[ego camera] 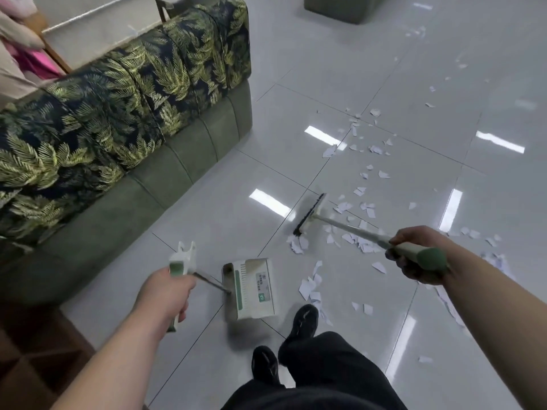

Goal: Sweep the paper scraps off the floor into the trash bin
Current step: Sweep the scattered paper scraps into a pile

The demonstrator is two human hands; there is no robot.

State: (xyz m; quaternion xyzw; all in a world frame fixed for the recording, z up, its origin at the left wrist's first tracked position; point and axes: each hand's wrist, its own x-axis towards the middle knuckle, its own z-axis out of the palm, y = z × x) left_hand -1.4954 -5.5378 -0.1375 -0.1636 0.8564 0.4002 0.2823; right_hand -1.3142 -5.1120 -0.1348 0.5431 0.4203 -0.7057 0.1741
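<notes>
Green sofa (124,119) left; paper scraps (359,208) strewn right.

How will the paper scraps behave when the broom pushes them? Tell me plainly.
The paper scraps look thin and light, so they should slide easily on the glossy floor. Being small and loose, some may flutter past the broom on a fast stroke.

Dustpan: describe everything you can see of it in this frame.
The dustpan is cream plastic with a green stripe, a row of comb teeth and a printed label. A thin metal rod joins it to a white-and-green grip held by the left hand. It sits low at the tiled floor ahead of the shoes, left of the nearest paper scraps; none show on it.
</notes>
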